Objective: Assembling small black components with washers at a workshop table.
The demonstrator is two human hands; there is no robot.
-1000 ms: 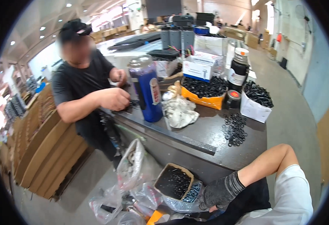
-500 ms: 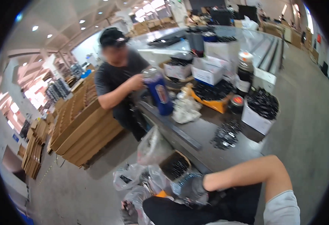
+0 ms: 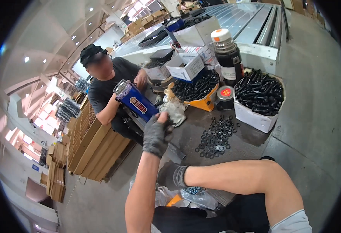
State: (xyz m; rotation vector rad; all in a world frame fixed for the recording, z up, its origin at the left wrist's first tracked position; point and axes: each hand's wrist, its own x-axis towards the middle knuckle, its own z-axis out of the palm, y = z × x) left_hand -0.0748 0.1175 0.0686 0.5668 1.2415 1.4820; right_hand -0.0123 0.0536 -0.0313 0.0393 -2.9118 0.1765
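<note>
1. Table (image 3: 190, 136): right edge, white box (image 3: 251, 117) heaped with bolts (image 3: 259, 93)
2. Left hand (image 3: 157, 135): over left edge; fingers blurred, can't tell
3. Right hand (image 3: 171, 175): below left edge; fingers hidden, can't tell
4. Washers (image 3: 214, 138): near end, loose, plenty left; finished pieces not visible

The left forearm (image 3: 141, 190) rises steeply to the gloved left hand (image 3: 155, 136), its bare-tipped thumb (image 3: 162, 117) upward, while the right arm (image 3: 232, 175), sharply bent, reaches inward to the gloved right hand (image 3: 171, 176), whose fingers seem hidden behind the left wrist.
</note>
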